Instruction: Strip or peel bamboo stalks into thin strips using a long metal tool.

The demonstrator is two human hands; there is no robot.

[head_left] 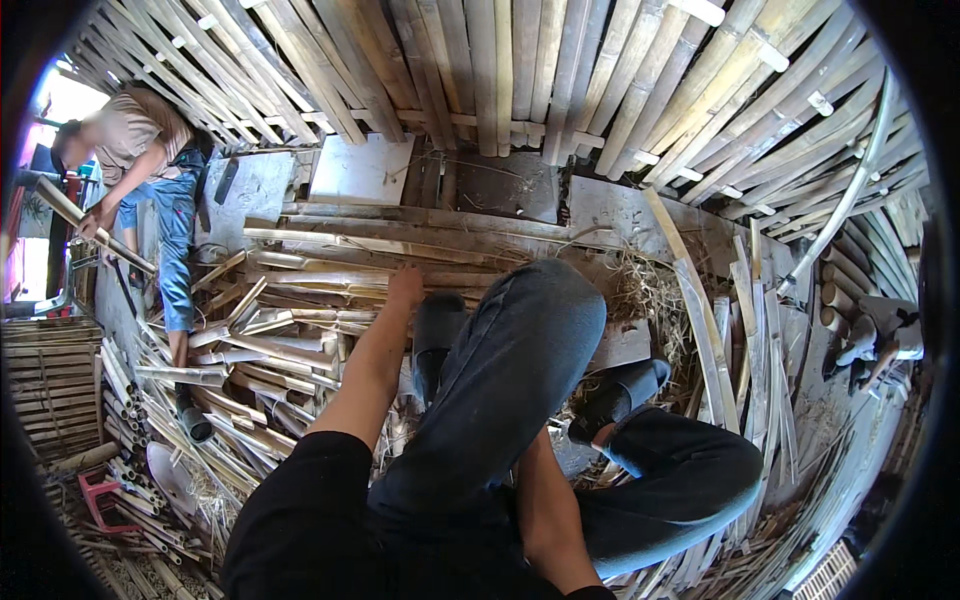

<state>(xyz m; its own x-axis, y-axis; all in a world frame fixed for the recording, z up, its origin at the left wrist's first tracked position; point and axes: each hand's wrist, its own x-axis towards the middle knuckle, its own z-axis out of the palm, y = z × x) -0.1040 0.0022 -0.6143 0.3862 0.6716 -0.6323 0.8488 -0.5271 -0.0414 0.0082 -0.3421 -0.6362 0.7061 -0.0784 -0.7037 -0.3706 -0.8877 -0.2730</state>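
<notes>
Left arm [368,375] extended, left hand [405,286] at split bamboo [345,281], centre-left; closure unclear. Right hand hidden behind bent leg [515,345], can't tell grip. Slat wall [505,80] bounds top; pale floor [258,185] shows upper left.

I can't see the right hand, hidden behind the leg [500,350]. How the left hand [405,287] meets the strips [345,282] is too small to tell. The far person [885,345] is a blur; slats [505,70] run off the top
</notes>
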